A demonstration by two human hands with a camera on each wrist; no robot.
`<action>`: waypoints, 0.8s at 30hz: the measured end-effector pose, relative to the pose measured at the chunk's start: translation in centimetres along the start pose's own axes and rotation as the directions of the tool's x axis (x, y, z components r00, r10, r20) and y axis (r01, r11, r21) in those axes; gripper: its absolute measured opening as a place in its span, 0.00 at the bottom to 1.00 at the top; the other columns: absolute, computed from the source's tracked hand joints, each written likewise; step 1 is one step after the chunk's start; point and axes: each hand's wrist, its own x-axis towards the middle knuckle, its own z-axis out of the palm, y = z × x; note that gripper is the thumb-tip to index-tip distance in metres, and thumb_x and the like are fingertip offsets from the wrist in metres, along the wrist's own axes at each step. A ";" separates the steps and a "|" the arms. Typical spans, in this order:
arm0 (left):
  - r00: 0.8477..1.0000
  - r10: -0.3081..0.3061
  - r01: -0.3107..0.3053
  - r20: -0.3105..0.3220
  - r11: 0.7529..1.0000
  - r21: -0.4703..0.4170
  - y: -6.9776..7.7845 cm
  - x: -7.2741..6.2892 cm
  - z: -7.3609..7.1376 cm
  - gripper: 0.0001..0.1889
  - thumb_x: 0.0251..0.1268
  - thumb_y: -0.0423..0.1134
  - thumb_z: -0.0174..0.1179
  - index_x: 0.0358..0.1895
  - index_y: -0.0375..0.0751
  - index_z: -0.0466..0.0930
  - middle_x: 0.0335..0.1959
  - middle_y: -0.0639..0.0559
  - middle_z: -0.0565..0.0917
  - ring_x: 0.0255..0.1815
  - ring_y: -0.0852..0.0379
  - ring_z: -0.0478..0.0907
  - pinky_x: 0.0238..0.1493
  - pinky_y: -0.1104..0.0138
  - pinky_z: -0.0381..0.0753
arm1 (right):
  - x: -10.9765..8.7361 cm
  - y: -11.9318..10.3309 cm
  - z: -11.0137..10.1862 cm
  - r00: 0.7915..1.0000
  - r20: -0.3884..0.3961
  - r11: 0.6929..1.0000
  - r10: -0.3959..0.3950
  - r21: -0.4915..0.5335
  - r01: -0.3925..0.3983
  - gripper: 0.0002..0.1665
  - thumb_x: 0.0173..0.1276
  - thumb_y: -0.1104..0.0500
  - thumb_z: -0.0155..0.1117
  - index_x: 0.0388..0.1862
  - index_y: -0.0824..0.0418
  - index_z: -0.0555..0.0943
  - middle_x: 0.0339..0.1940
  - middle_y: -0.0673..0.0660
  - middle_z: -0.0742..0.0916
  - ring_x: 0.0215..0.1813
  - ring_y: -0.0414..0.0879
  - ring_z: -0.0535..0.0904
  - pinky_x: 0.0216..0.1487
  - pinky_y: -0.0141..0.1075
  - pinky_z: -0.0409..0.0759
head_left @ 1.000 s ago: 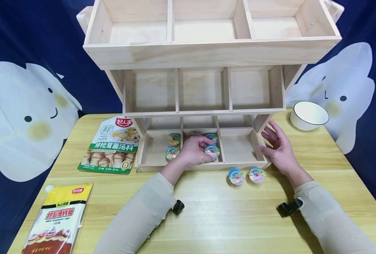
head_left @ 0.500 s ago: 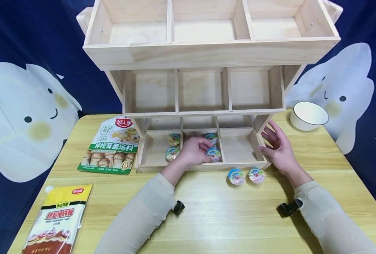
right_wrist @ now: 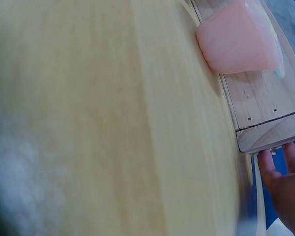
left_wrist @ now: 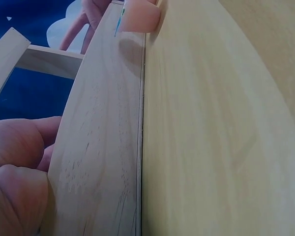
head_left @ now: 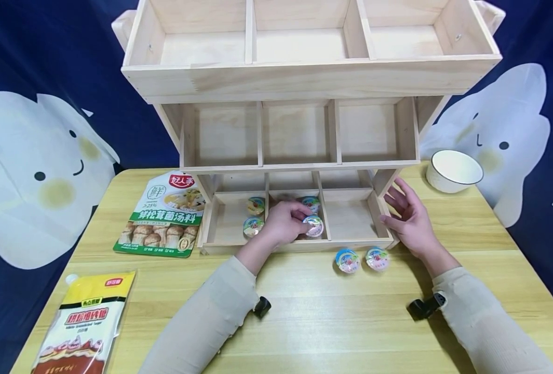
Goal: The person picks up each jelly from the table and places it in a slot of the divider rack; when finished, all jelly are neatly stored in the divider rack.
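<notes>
My left hand (head_left: 283, 223) is inside the middle compartment of the wooden rack's bottom tier (head_left: 351, 244). Its curled fingers and thumb pinch a small jelly cup (head_left: 313, 227) with a printed foil lid. Another jelly cup (head_left: 310, 203) sits just behind it, partly covered by the fingers. In the left wrist view the front board hides what the left hand (left_wrist: 17, 172) holds. My right hand (head_left: 409, 218) is at the rack's right end, fingers loosely spread and thumb touching the side panel. The right wrist view shows its fingertips (right_wrist: 268, 164) at the board's corner.
Two jelly cups (head_left: 255, 206) (head_left: 253, 226) lie in the left compartment. Two more, a blue-lidded cup (head_left: 348, 260) and a pink cup (head_left: 377, 258), stand before the rack. Left are a mushroom soup pouch (head_left: 161, 213) and sugar bag (head_left: 86, 322); a white bowl (head_left: 455, 171) stands right.
The front jelly cup in the middle compartment has shifted slightly and its lid has changed angle under the left hand's fingers. The right hand stays at the rack's side.
</notes>
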 end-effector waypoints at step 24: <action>1.000 0.017 -0.016 0.010 0.997 -0.075 -0.1 -0.5 -0.4 0.27 0.38 0.27 0.80 0.48 0.39 0.85 0.41 0.48 0.81 0.41 0.52 0.78 0.44 0.66 0.80 | 0.0 0.1 -0.1 1.000 0.004 1.000 -0.001 -0.001 0.001 0.55 0.55 0.89 0.54 0.79 0.57 0.59 0.74 0.68 0.69 0.65 0.44 0.74 0.59 0.29 0.75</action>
